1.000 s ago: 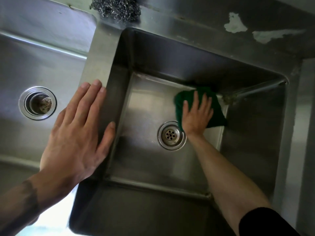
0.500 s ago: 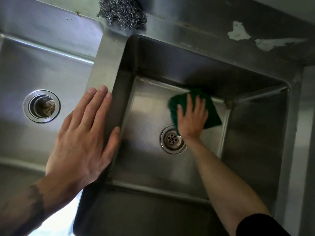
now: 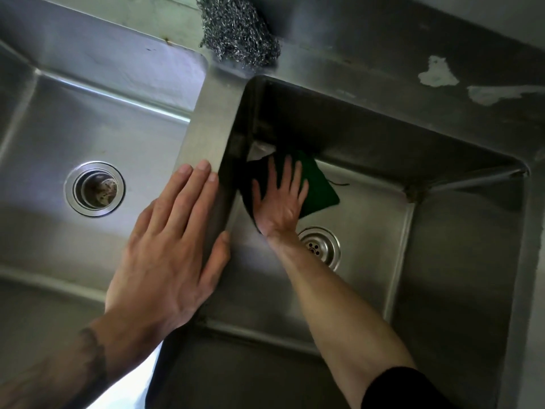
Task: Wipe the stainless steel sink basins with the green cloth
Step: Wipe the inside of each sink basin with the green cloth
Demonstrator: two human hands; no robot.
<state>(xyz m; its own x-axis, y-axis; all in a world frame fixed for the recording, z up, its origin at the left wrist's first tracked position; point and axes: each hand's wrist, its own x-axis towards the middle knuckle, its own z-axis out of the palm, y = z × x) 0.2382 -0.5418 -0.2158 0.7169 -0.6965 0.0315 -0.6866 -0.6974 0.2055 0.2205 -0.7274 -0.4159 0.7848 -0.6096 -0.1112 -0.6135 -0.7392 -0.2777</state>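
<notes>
Two stainless steel basins lie below me. In the right basin [image 3: 380, 219], my right hand [image 3: 280, 205] presses flat, fingers spread, on the green cloth [image 3: 320, 190] at the floor's far left corner, just above the round drain [image 3: 321, 246]. The cloth's left part is dark and rides up against the basin's left wall. My left hand [image 3: 171, 249] rests flat, fingers together, on the steel divider [image 3: 206, 125] between the basins and holds nothing. The left basin [image 3: 118, 128] has its own drain [image 3: 94, 188].
A ball of steel wool [image 3: 239, 33] sits on the back ledge above the divider. Pale patches [image 3: 439, 75] mark the ledge at the far right. The right basin's walls are deep and dark.
My right hand has slid the green cloth leftward across the right basin's floor, from its far right side to the far left corner. My left hand stays on the divider.
</notes>
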